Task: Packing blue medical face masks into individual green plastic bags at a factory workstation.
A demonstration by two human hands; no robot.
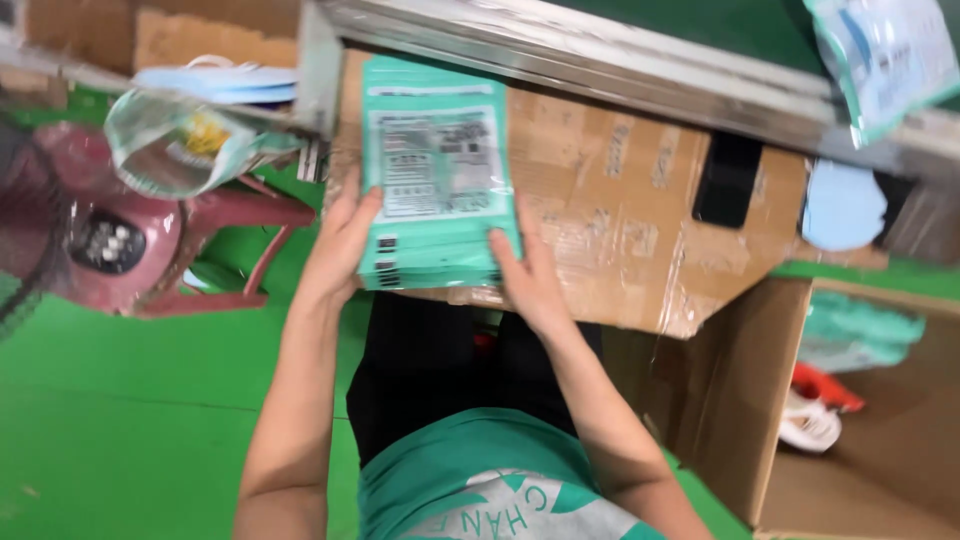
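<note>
Both our left hand (345, 235) and right hand (520, 275) clasp a stack of green packets (435, 170) on the taped cardboard box (640, 220).

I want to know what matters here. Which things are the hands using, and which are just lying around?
In use:
left hand
right hand
stack of flat teal plastic packets
taped brown cardboard slab underneath

Lying about:
dark red plastic stool
open brown cardboard box
crumpled clear bag

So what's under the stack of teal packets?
The stack, gripped by the left hand and right hand, lies on a taped cardboard sheet. The stack hides the cardboard beneath it.
</note>
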